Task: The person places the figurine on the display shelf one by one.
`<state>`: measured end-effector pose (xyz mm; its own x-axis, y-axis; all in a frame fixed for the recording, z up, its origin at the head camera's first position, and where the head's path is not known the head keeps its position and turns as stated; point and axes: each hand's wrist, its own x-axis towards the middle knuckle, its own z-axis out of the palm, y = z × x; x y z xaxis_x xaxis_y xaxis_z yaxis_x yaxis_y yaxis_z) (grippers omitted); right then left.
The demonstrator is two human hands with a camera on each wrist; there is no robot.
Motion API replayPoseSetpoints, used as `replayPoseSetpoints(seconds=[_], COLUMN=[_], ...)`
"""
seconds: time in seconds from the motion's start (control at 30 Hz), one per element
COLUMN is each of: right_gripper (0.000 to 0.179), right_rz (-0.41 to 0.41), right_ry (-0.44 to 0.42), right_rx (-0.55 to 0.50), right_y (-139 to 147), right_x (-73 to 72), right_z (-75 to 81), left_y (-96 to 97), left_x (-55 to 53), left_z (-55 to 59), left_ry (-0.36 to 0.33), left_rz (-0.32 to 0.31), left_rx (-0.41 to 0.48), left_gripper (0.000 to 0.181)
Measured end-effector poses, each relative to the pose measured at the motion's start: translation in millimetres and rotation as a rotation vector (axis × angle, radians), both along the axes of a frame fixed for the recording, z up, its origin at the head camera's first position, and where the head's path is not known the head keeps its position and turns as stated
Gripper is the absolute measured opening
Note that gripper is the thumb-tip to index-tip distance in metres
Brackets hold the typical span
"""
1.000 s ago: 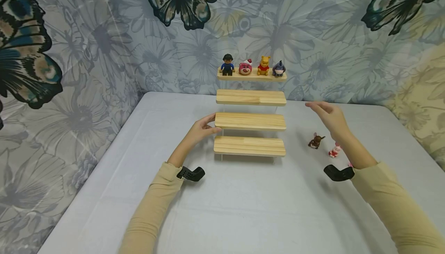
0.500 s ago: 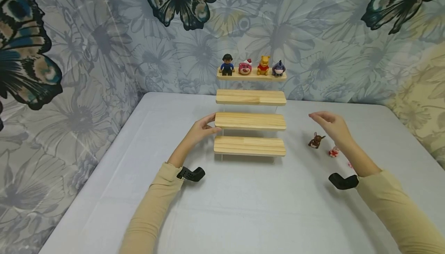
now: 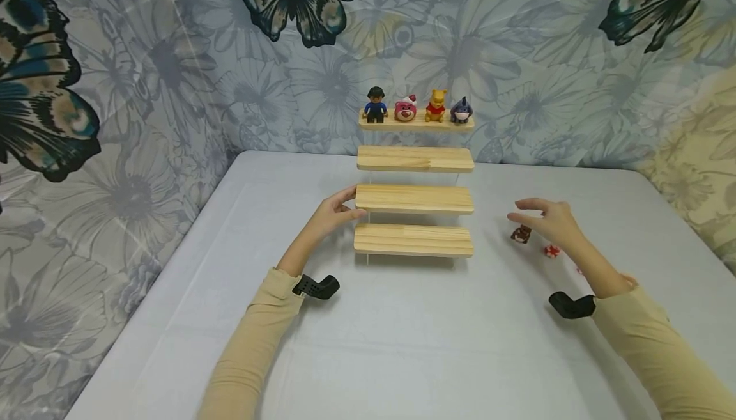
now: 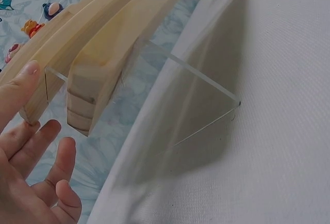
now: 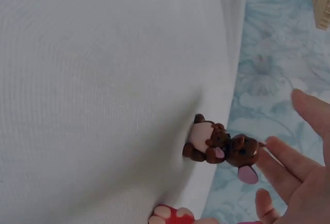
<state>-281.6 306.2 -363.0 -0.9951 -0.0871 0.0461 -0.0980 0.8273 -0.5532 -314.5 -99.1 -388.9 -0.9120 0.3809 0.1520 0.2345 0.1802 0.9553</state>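
A tiered wooden display shelf (image 3: pixel 414 199) stands mid-table on clear supports. My left hand (image 3: pixel 329 217) grips the left end of its second tier from the bottom; in the left wrist view the thumb (image 4: pixel 23 87) lies on one face of the board and fingertips touch its end. To the right, my right hand (image 3: pixel 549 223) hovers over a brown kangaroo figurine (image 3: pixel 520 235), thumb and fingers apart and holding nothing. In the right wrist view, the big-eared kangaroo (image 5: pixel 227 146) stands between the spread thumb and fingers; contact cannot be told. Part of it is hidden in the head view.
On the top tier sit a dark-haired toy figure (image 3: pixel 375 107), a pink bear (image 3: pixel 405 109), a yellow bear in red (image 3: pixel 436 107) and a blue-grey donkey (image 3: pixel 462 111). A red-and-white figurine (image 3: pixel 552 251) and a pink one (image 3: pixel 580 271) stand partly behind the right forearm.
My right hand has come down and nearer to me, onto the brown kangaroo, and its thumb and fingers have spread apart. My left hand stays on the shelf.
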Motion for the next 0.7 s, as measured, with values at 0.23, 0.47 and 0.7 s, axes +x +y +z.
replayPoseSetpoints(seconds=[0.23,0.47,0.7], right_gripper=[0.060,0.057,0.051], right_rz=[0.027,-0.002,0.012], right_ry=[-0.055,-0.054,-0.074], right_rx=[0.059,0.015,0.007], right_y=[9,10,17], right_x=[1.3,1.2,-0.7], right_z=[0.8,1.6,-2.4], left_y=[-1.0,-1.3,-0.5], left_x=[0.2,-1.1,-1.4], left_z=[0.7,-0.6,-3.3], left_ry=[-0.012,-0.005,0.008], left_rz=[-0.012,-0.003,0.003], left_rx=[0.008,0.002,-0.001], left_gripper=[0.068,0.069,0.070])
